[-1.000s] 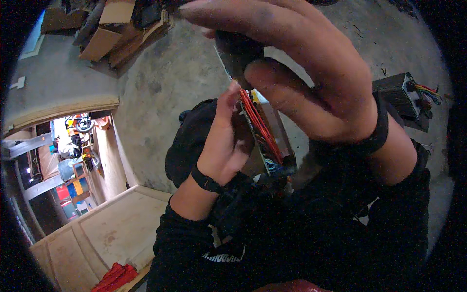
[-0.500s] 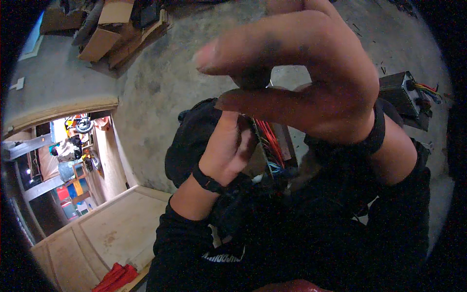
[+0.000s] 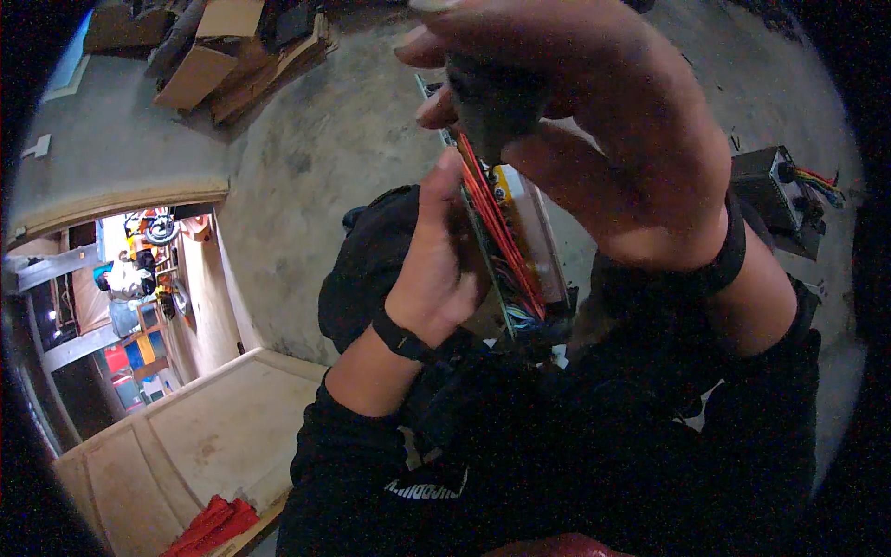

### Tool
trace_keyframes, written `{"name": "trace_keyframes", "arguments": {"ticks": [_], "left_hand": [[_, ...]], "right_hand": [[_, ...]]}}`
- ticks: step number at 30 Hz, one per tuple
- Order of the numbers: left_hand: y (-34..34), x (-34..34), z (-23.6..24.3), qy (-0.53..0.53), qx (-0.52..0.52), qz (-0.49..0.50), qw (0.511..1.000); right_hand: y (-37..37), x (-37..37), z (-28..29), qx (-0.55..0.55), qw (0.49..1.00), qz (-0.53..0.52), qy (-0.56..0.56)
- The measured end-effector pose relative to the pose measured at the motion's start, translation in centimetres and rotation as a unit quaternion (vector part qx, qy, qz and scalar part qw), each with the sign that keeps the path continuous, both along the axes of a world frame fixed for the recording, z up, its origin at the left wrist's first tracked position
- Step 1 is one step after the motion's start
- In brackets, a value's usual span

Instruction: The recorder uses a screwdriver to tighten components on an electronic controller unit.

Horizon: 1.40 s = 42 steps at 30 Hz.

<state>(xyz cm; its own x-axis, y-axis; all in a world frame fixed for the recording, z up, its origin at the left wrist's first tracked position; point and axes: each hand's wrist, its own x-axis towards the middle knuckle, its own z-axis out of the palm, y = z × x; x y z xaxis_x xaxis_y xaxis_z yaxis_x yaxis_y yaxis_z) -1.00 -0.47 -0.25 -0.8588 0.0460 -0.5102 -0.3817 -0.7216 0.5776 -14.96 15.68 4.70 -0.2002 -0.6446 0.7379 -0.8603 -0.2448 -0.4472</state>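
Note:
My left hand [image 3: 434, 269] is closed along the edge of an opened electronic unit [image 3: 520, 237], its thumb pointing up. A bundle of red wires runs along the unit, with blue and white wires at its near end. A yellow part and a pale strip show beside the bundle. Above the unit's far end, my right hand [image 3: 631, 139] is curled, shut on a dark, blunt object [image 3: 497, 97]. That object is blurred and its kind does not show. Some of the right fingers are cut off by the top edge.
A dark metal box [image 3: 770, 190] with coloured wires lies on the concrete floor to the right. Cardboard pieces [image 3: 195, 79] lie at the far left. A pale wooden panel [image 3: 213, 432] with a red cloth [image 3: 215, 527] is at the lower left, near a doorway.
My right hand has risen and shifted, and more of the wired unit shows beneath it. My left hand stays nearly in place on the unit.

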Motion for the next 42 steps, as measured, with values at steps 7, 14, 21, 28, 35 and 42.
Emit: {"name": "trace_keyframes", "arguments": {"ticks": [7, 14, 21, 28, 35, 42], "left_hand": [[0.7, -0.1, 0.7, -0.014, 0.001, -0.013, 1.000], [0.3, 0.3, -0.3, 0.001, -0.021, -0.046, 0.999], [0.2, 0.9, -0.5, 0.028, -0.011, -0.050, 0.998], [0.6, 0.5, 0.2, 0.054, -0.022, -0.058, 0.997], [0.9, 0.6, 0.8, 0.011, -0.010, -0.058, 0.998], [0.6, 0.8, -0.1, -0.005, -0.025, -0.052, 0.998]], "right_hand": [[1.5, -1.1, -0.1, 0.023, 1.000, 0.008, -0.001], [1.5, -0.4, 0.5, 0.050, 0.999, 0.016, -0.004], [1.5, -0.5, 0.9, 0.077, 0.997, 0.028, -0.005], [1.2, -0.1, 1.8, 0.102, 0.994, 0.033, -0.004], [1.0, 0.8, 2.6, 0.126, 0.991, 0.038, -0.005], [0.7, 0.2, 3.5, 0.147, 0.988, 0.046, 0.000]]}}
